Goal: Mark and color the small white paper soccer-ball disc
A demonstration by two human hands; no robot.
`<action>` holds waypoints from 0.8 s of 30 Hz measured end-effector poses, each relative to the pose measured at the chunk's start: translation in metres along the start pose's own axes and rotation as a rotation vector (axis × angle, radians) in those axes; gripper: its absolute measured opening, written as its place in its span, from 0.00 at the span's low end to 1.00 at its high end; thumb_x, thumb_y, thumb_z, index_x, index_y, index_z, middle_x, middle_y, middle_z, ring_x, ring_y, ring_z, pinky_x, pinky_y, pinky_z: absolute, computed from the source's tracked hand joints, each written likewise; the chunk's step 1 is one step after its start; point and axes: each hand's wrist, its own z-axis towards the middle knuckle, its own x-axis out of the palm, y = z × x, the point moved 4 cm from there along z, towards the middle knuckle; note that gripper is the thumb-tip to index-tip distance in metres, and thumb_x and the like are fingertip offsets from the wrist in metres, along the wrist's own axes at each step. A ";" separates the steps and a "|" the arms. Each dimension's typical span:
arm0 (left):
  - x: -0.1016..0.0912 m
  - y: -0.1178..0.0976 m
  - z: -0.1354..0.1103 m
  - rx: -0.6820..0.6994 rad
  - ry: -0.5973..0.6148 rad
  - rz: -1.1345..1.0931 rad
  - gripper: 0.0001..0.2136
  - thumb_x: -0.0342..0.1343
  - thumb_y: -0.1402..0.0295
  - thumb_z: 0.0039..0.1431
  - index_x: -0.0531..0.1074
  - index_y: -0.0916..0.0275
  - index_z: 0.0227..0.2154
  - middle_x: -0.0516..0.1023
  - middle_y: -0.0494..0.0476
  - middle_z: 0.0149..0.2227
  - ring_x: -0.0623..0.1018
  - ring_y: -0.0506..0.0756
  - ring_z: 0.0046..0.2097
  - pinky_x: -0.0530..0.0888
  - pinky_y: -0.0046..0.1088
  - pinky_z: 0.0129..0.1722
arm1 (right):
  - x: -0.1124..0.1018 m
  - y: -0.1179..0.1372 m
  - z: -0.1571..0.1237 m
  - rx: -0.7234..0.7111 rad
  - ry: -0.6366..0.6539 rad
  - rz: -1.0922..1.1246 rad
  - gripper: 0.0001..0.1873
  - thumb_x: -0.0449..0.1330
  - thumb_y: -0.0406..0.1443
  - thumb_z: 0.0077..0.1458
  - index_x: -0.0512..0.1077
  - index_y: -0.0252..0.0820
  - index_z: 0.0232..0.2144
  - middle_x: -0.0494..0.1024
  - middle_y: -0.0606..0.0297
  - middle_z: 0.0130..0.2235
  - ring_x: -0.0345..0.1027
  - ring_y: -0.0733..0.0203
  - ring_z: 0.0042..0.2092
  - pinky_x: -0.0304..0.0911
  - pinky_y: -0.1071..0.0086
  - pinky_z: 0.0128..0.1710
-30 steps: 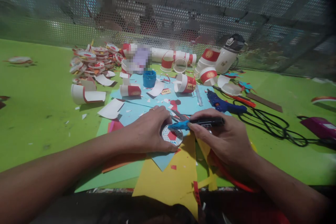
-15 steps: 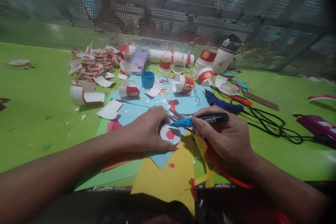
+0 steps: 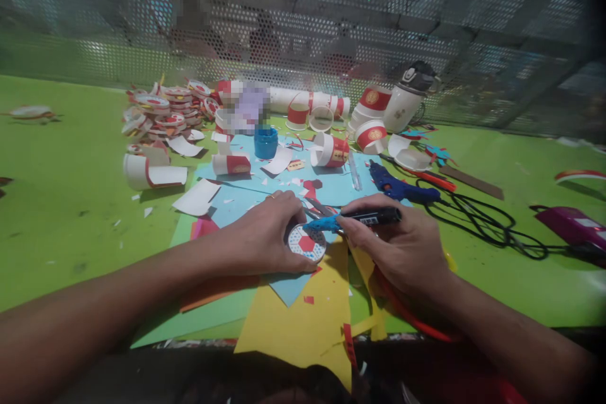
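Note:
My left hand (image 3: 272,233) grips a small round white disc (image 3: 296,251) by its edge, thumb at the front and fingers behind. A red hexagon sits at the disc's centre, with blue dots and dark lines around it. In my right hand (image 3: 398,240) is a marker pen (image 3: 372,217) with a black barrel and a blue-smeared front end. Its tip meets the upper part of the disc. Scissors (image 3: 319,207) lie just behind the pen, partly hidden by it. Yellow paper (image 3: 296,322) and light blue paper (image 3: 288,287) lie beneath my hands.
A blue paint jar (image 3: 266,143) and cut paper cups (image 3: 329,150) stand behind my hands. To the right are a blue glue gun (image 3: 402,189), a black cable (image 3: 492,227) and a bottle (image 3: 404,104). Decorated discs (image 3: 173,107) are piled back left, before a perforated metal screen (image 3: 307,25).
My right hand has shifted slightly left and down with the marker pen, its tip still at the disc's upper part. My left hand keeps the disc in nearly the same place.

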 end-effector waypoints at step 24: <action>0.000 0.001 0.000 0.003 0.001 0.035 0.21 0.66 0.54 0.44 0.63 0.60 0.31 0.66 0.52 0.36 0.66 0.56 0.36 0.63 0.31 0.32 | -0.004 0.004 -0.003 -0.056 -0.093 -0.045 0.03 0.65 0.32 0.53 0.75 0.38 0.29 0.77 0.70 0.23 0.67 0.71 0.21 0.62 0.78 0.22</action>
